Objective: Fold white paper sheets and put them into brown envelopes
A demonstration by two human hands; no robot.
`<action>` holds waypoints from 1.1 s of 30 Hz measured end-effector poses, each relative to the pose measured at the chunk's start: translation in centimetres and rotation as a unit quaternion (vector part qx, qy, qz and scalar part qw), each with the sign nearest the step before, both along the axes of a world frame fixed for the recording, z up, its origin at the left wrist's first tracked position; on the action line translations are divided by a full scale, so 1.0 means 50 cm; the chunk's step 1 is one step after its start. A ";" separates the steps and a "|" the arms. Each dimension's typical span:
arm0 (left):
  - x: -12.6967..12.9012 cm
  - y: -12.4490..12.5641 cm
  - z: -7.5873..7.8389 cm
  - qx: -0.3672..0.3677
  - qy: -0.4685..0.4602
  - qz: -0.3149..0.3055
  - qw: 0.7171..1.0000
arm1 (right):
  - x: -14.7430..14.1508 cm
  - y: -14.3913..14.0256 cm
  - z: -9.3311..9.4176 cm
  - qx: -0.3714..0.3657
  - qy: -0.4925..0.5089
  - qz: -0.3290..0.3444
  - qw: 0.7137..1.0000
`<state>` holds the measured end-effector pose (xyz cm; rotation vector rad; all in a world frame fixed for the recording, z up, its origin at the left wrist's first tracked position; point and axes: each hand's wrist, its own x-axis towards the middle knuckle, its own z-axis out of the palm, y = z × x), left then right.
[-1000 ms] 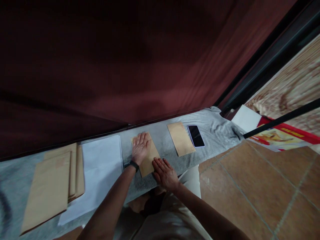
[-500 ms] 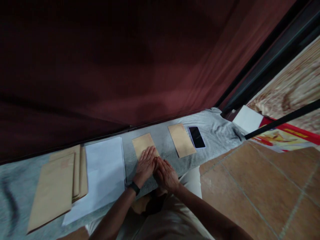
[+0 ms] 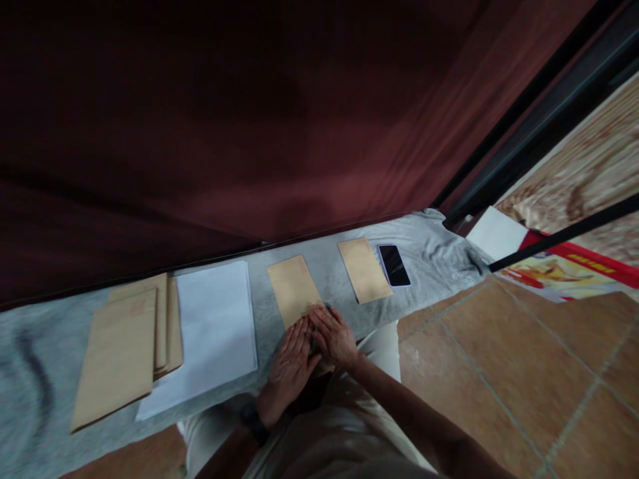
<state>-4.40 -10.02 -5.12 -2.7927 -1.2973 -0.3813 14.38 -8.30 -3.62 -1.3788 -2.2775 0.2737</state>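
Envelope [image 3: 294, 286], bare cloth [image 3: 333, 276] alongside, both hands [image 3: 292, 366] [image 3: 338, 339] at near edge

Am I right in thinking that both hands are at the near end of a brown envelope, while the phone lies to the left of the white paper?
Not quite: the phone lies to the right of the white paper, as the head view shows. The left hand and right hand are indeed at the near end of a brown envelope.
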 end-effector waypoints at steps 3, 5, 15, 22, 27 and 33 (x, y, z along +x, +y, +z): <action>-0.009 -0.015 -0.010 0.006 -0.002 0.012 1.000 | -0.009 -0.017 0.001 0.000 -0.007 0.045 0.999; -0.011 -0.018 -0.011 0.003 -0.004 0.025 1.000 | -0.012 -0.030 -0.002 -0.006 -0.010 0.048 0.999; -0.042 -0.040 0.005 -0.001 -0.013 0.042 0.999 | 0.047 -0.042 -0.014 -0.001 -0.037 -0.017 0.999; -0.041 -0.048 0.005 -0.009 -0.026 0.057 0.998 | 0.043 -0.041 0.001 -0.009 -0.028 -0.027 0.999; -0.036 -0.048 -0.002 0.004 -0.015 0.064 0.998 | -0.011 -0.046 0.001 -0.021 -0.027 0.045 0.998; -0.039 -0.046 0.003 -0.005 -0.030 0.058 0.998 | 0.011 -0.050 -0.005 -0.026 -0.035 0.014 0.999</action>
